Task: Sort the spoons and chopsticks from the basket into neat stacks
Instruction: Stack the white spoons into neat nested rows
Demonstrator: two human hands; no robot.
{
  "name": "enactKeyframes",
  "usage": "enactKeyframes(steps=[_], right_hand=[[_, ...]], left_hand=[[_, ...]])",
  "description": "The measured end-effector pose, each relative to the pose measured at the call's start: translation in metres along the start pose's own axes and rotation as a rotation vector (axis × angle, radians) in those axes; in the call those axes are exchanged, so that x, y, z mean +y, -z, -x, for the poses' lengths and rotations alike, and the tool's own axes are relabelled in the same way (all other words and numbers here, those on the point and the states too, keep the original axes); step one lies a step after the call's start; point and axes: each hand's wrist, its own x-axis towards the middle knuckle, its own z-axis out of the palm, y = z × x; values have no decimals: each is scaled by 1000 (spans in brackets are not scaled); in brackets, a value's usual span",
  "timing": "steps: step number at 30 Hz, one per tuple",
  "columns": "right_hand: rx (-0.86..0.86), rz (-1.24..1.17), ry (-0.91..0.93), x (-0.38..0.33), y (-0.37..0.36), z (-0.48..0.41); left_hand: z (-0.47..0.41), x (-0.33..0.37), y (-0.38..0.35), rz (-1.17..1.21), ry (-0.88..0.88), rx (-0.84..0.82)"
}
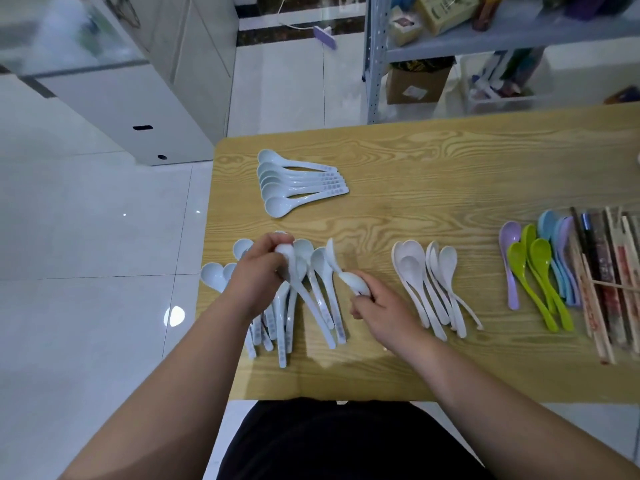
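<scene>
black lap (329, 441) meets the table (450, 168) edge. left hand (258, 275) curls round a pale spoon (287, 254) over the loose pile (311, 306); right hand (377, 306) pinches another spoon (349, 280). neat stack (298, 181) lies behind; white spoons (429, 285), coloured spoons (540, 271) and chopsticks (606, 271) lie rightward.

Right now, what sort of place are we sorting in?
Likely a home or small shop's storage corner, though uncertain: a wood-grain table on glossy white floor tiles, beside a metal shelf rack holding cardboard boxes.
</scene>
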Motion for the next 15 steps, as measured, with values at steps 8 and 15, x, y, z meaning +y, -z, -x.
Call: enactKeyframes(steps=[8,15], right_hand=[[-152,59,184,-26,-9,26],[-200,97,235,-48,-29,50]], left_hand=[[48,6,-15,445,-28,-94],[75,4,-13,448,-78,-113]])
